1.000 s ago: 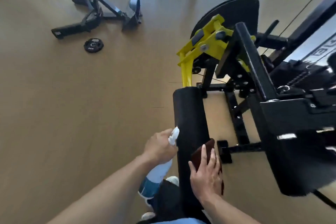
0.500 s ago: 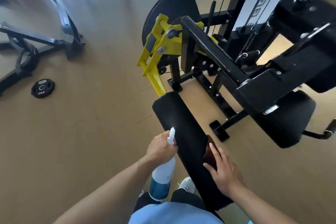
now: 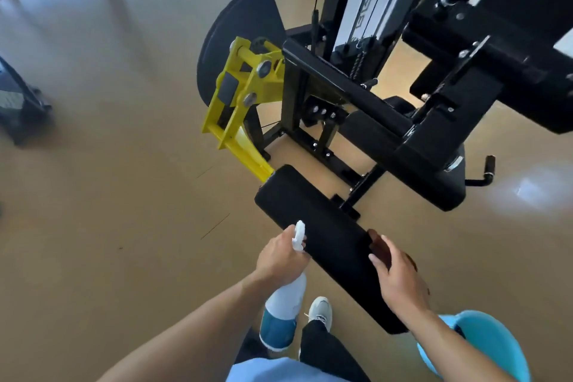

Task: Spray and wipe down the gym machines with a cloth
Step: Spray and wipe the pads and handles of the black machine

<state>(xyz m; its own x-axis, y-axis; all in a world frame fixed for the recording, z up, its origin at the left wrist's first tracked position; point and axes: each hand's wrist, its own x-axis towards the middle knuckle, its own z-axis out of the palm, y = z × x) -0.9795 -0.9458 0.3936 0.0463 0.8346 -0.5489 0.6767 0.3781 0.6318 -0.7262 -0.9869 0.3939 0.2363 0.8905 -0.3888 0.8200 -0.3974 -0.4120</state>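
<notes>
head view: left hand (image 3: 280, 257) clenched round the neck of the spray bottle (image 3: 283, 304), nozzle aimed at the black roller pad (image 3: 328, 245) lying between both hands. right hand (image 3: 398, 279) lies flat-fingered over the dark cloth (image 3: 376, 246), seemingly pressing it on the pad's far side. cloth looks soft and limp, best bunched under the palm; bottle looks light, possibly slick, so grip at the neck. yellow lever arm (image 3: 242, 115) lies beyond the hands.

I grip a white spray bottle (image 3: 286, 298) beside the black roller pad (image 3: 325, 242); my dark brown cloth (image 3: 379, 246) lies on its far side
</notes>
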